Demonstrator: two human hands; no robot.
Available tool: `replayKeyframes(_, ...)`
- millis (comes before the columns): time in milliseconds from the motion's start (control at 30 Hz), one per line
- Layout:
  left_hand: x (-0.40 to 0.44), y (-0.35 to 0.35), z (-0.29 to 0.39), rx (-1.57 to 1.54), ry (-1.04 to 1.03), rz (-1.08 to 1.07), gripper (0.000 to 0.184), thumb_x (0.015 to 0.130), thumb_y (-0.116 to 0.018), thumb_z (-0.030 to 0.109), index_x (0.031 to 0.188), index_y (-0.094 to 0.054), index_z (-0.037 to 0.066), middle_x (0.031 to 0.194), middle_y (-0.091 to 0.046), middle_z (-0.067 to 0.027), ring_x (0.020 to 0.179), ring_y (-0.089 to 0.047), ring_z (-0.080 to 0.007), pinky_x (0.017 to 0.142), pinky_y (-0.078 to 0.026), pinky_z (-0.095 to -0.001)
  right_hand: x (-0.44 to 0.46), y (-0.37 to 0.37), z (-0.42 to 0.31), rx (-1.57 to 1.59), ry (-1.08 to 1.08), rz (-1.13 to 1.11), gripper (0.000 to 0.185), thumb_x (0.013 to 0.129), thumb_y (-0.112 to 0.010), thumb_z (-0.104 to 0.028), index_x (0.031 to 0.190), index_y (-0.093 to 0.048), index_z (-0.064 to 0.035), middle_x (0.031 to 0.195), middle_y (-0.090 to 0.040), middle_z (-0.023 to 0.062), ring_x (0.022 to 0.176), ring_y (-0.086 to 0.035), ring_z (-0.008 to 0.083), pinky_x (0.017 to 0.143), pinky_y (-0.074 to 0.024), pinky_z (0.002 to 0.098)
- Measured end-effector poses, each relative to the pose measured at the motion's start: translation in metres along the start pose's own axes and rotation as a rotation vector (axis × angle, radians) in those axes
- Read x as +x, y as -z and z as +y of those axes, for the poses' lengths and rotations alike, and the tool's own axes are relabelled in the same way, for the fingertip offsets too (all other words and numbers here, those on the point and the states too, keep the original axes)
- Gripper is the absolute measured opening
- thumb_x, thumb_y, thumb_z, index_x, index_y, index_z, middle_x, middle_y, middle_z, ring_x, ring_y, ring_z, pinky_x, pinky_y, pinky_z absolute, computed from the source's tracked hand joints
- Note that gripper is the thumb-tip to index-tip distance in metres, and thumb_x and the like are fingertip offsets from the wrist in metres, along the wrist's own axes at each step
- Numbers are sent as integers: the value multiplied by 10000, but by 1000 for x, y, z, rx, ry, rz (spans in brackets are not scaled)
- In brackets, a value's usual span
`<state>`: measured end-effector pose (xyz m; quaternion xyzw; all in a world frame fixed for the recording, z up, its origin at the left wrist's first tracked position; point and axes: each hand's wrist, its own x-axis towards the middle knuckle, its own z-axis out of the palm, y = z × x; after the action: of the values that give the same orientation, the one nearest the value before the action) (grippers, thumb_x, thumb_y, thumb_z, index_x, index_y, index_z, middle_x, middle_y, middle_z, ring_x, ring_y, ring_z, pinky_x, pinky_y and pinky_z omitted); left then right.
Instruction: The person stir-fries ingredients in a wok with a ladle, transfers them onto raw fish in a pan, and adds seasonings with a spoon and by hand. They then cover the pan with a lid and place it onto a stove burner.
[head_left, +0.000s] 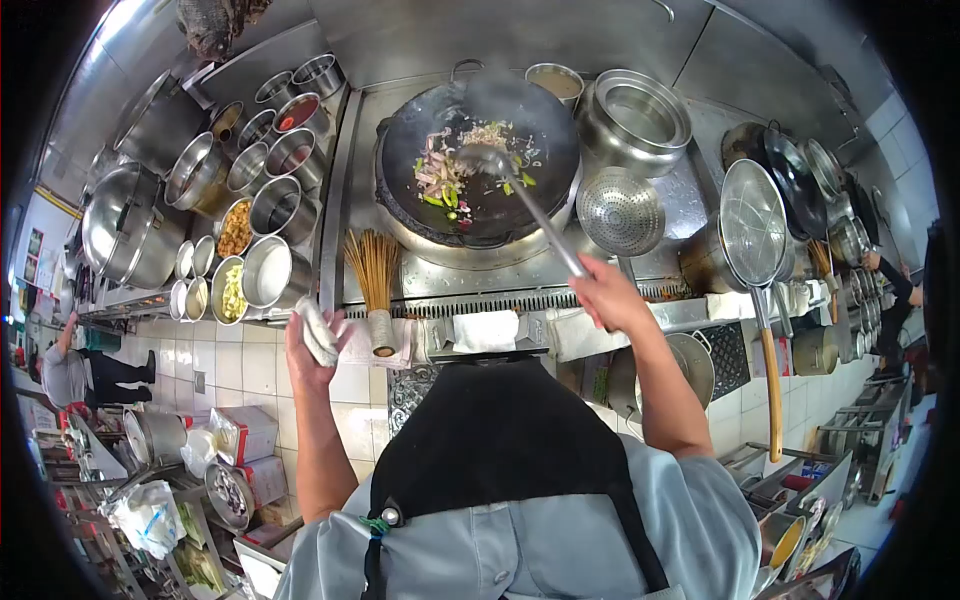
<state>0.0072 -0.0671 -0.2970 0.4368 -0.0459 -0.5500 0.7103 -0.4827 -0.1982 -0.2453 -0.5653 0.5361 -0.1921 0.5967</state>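
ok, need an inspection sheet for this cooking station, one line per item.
Surface: metal stove top, bare patches between the pots.
Job's things: wok with chopped food in it; ladle, head at the food.
Clutter: metal pots at left; bundled brush near the front edge; round strainer beside the wok; folded cloths along the front.
Grips: right hand closed around the ladle's handle; left hand holding a white cloth.
Cables: nothing seen.
Surroundings: metal wall behind the wok; tiled floor; one person in the left background, another's sleeve far right.
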Motion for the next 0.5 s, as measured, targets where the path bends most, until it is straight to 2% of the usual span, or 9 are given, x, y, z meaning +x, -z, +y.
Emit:
replayKeyframes(100,71,11,-28,11,368,-295,477,975,-608,504,1256,-576,120,1005,-689,-142,858,-706,-291,728,-620,-488,35,-14,-33,113,-9,198,489,1002,-578,-186,1478,-483,-125,616,-454,-40,438,-453,79,384,-408,286)
replayKeyframes(133,73,-19,-54,-84,421,-442,394,996,-572,443,1219,-576,118,991,-684,-140,830,-695,-279,677,-617,-479,53,-21,-40,68,18,239,497,997,-585,-200,1477,-478,-120,637,-488,-8,448,-479,104,389,-423,305)
replayKeyframes(200,70,-82,-100,107,451,-295,340,1018,-496,364,1216,-572,99,1009,-685,-133,837,-690,-301,678,-611,-480,85,-39,-37,-19,58,318,516,988,-599,-227,1473,-469,-111,679,-556,57,468,-531,156,400,-453,344)
replayKeyframes(233,76,-107,-118,75,570,-359,354,1034,-456,368,1210,-570,83,1052,-674,-146,925,-686,-341,757,-594,-541,89,-49,-35,-118,38,292,531,987,-599,-232,1485,-454,-114,741,-600,101,531,-584,211,455,-488,381)
replayKeyframes(267,83,-124,-129,75,717,-318,355,1050,-393,348,1214,-580,94,1154,-674,-155,1042,-669,-356,846,-555,-568,93,-58,-36,-217,21,264,547,987,-599,-237,1496,-438,-117,803,-643,145,595,-636,265,509,-523,418)
replayKeyframes(300,106,-121,-154,-1,759,-469,420,1072,-340,398,1215,-582,85,1182,-674,-163,1079,-661,-359,905,-518,-590,99,-63,-35,-317,8,235,563,986,-599,-241,1507,-423,-120,865,-686,189,658,-688,320,564,-558,455)
replayKeyframes(400,99,-179,-163,-49,679,-279,339,1071,-441,367,1191,-596,90,1125,-688,-140,1049,-664,-347,942,-498,-542,91,-54,43,-687,449,257,601,984,-590,-249,1541,-385,-153,1050,-698,294,931,-703,455,809,-556,546)
replayKeyframes(467,104,-200,-179,145,644,-131,268,1047,-502,318,1165,-597,97,1077,-697,-120,1005,-672,-325,916,-506,-516,25,-40,27,-663,93,151,602,984,-575,-248,1546,-378,-162,1121,-669,327,1094,-628,508,960,-487,580)
replayKeyframes(500,107,-206,-188,238,627,-53,235,1034,-533,294,1152,-598,100,1053,-701,-110,983,-675,-314,903,-510,-503,10,-24,41,-705,105,191,588,986,-567,-247,1537,-385,-151,1099,-675,323,1058,-643,501,931,-499,578)
